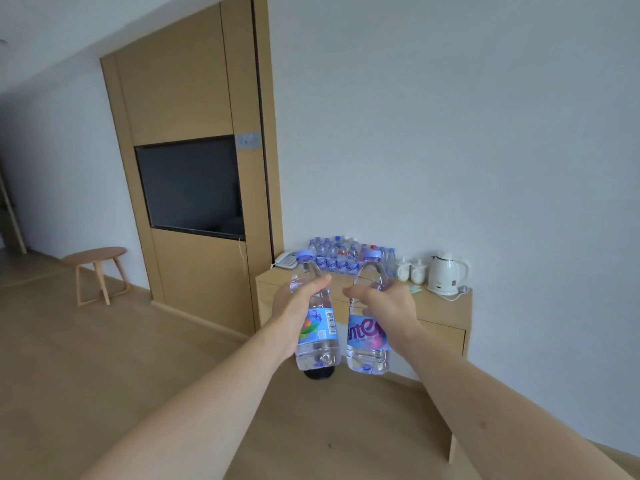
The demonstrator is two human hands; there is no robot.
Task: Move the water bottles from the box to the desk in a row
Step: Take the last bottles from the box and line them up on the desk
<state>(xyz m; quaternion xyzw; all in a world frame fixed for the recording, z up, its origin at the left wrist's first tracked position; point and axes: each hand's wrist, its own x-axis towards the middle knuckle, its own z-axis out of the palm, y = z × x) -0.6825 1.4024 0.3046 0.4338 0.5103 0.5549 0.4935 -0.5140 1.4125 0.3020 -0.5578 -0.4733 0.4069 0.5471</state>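
Step in hand, as judged: carrying, midway between pickup and set-down. The left hand (298, 306) was curled around the upper body of one water bottle (317, 327), thumb across its front. The right hand (388, 306) gripped a second bottle (367, 330) the same way. Both bottles were held upright in the air, just beside each other but not touching, caps on, water filling most of each.

Landmark taken: the desk (443, 317) against the white wall. Both carried bottles were in front of the desk, above the floor, not yet over its top.

On the desk's back left part stood a crowd of bottles (337, 254) (several rows deep; too small to count). Right of that crowd sat two white cups (410, 270) and, further right, a white kettle (446, 273); their contents could not be seen. A phone (285, 260) lay at the desk's left end.

The box was not in view, so what remains in it cannot be told.

Next move, as judged: bring both bottles over the desk top and stand them at the near edge of the crowd, in line with it, lowering straight down so neighbours are not knocked.
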